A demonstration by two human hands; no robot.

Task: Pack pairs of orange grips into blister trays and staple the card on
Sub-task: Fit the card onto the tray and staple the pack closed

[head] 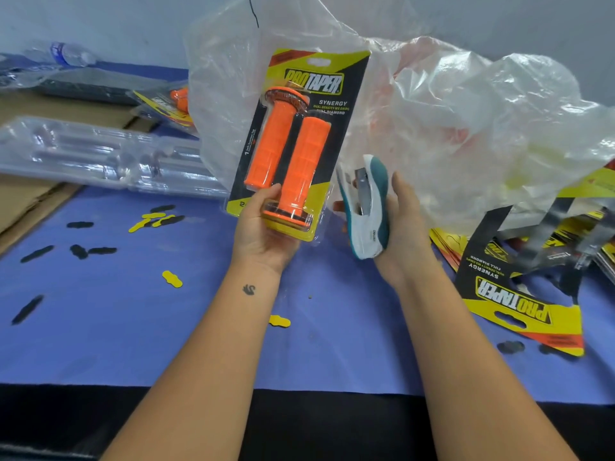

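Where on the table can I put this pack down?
The blue cloth between your forearms is bare, apart from one yellow scrap. More scraps dot the left. Cards and a plastic bag crowd the right, trays the far left.

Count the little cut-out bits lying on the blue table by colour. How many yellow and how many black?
Some bits overlap, so this is my best count.
Yellow bits: 5
Black bits: 11
Total: 16

Bare, sleeveless forearms; a small dark swan tattoo [248, 289] near the left wrist.
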